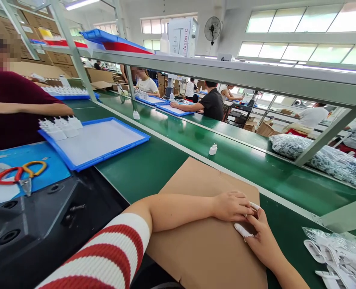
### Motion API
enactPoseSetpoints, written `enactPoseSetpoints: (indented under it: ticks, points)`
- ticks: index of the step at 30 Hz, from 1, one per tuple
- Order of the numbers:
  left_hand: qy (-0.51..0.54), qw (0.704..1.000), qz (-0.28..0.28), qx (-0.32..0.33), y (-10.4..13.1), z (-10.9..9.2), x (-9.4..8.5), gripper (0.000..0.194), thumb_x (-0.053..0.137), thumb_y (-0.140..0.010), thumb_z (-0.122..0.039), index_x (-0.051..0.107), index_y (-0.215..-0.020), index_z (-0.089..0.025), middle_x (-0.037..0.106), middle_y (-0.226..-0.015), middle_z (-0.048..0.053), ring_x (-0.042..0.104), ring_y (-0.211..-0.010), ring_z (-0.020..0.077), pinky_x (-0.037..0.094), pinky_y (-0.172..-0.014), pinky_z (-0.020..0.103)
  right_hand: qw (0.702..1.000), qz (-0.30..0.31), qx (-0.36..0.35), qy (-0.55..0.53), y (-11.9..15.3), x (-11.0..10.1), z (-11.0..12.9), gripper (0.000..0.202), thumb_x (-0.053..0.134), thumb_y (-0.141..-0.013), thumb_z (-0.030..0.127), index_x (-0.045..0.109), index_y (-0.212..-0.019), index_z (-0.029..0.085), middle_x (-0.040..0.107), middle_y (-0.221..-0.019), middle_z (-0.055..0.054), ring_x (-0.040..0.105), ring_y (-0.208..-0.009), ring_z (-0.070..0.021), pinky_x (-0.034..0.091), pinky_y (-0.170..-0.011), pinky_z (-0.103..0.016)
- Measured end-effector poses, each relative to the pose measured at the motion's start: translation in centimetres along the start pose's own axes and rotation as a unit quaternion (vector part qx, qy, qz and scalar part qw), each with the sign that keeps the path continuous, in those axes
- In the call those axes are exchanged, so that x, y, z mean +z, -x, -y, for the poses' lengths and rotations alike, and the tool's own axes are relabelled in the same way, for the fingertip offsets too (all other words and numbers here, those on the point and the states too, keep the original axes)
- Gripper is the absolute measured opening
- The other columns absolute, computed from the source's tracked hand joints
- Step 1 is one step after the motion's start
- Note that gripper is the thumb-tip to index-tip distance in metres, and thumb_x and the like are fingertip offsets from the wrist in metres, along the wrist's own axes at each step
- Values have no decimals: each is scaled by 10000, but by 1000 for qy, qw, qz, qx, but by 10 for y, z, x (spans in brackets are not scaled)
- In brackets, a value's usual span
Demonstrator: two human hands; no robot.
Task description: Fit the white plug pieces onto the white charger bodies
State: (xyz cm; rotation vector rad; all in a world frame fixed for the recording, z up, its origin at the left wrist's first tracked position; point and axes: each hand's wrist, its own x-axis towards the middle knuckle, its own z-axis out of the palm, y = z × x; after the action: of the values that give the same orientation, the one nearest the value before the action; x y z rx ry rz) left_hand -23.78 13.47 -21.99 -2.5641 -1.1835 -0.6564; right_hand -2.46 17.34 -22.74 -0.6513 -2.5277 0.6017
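Note:
My left hand (232, 205) reaches in from the left over a sheet of brown cardboard (196, 249), its fingers bent and closed. Against its fingertips is my right hand (263, 239), fingers curled in and partly hidden behind the left. A white wrap (242, 230) covers the right thumb. Another bit of white shows at the fingertips where both hands meet. Whatever lies between the fingers, if anything, I cannot make out. Beyond the cardboard, a white plug adapter (213, 149) stands on the green conveyor belt (178, 138).
A blue-rimmed tray (118, 154) holds several white adapters (60, 127) at left. Red-and-orange-handled cutters (26, 176) lie near a black fixture (30, 224). A plastic bag of white parts (337, 257) is at right. A shelf beam (226, 68) crosses above; co-workers sit around.

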Motion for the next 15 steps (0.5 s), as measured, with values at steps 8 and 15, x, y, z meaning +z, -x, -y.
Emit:
enactPoseSetpoints:
  ticks: [8, 15]
  points:
    - [16, 1000, 2, 7, -4, -2, 3, 333, 550, -1027, -252, 684, -1311, -143, 739, -1294, 100, 629, -1212, 273, 469, -1109, 410, 999, 30, 34, 2, 2, -5, 1, 276, 645, -872, 335, 688, -1131, 252, 507, -1326, -117, 556, -1305, -326, 501, -1141, -521]
    - [30, 1000, 0, 2, -5, -3, 0, 333, 590, -974, -219, 689, -1284, -147, 750, -1261, 83, 627, -1190, 283, 469, -1112, 404, 997, 57, 42, 12, 3, -6, -1, 312, 617, -843, 283, 652, -1152, 252, 496, -1351, -126, 527, -1333, -328, 466, -1168, -549]
